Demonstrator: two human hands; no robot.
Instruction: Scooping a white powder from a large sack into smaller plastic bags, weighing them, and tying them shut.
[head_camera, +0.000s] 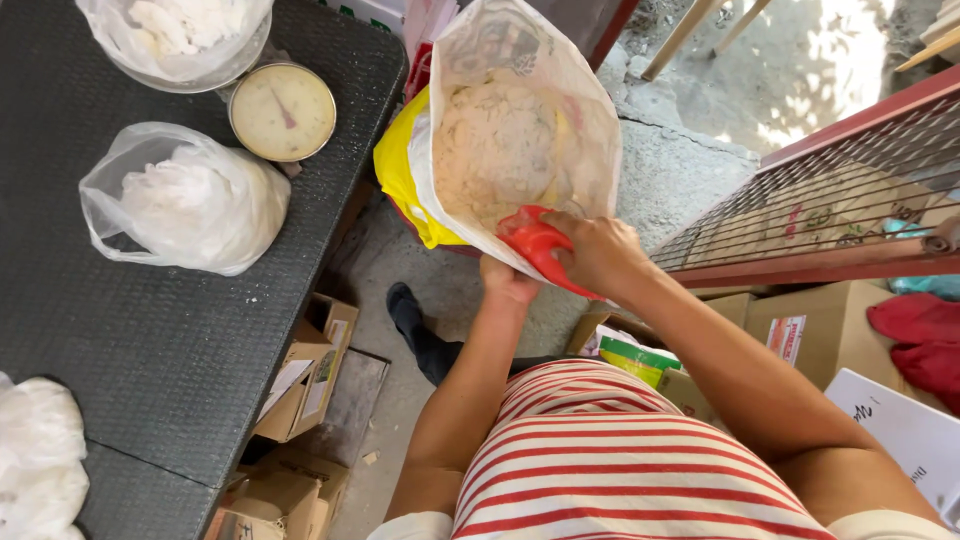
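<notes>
Right hand (598, 250) closed around red scoop (535, 245) inside open sack (520, 120); left hand (505, 280) grips sack rim (fingers hidden). Risk: rim slips, pale powder spills to floor

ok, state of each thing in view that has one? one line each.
Large white woven sack: open, partly full of pale powder.
Red plastic scoop: in the sack mouth, held.
Right hand: grip closed on the scoop.
Left hand: on the sack's near rim, mostly hidden.
Round dial scale: nothing on its face.
Clear plastic bag: filled, on the black table.
Brown cardboard box: open.
</notes>
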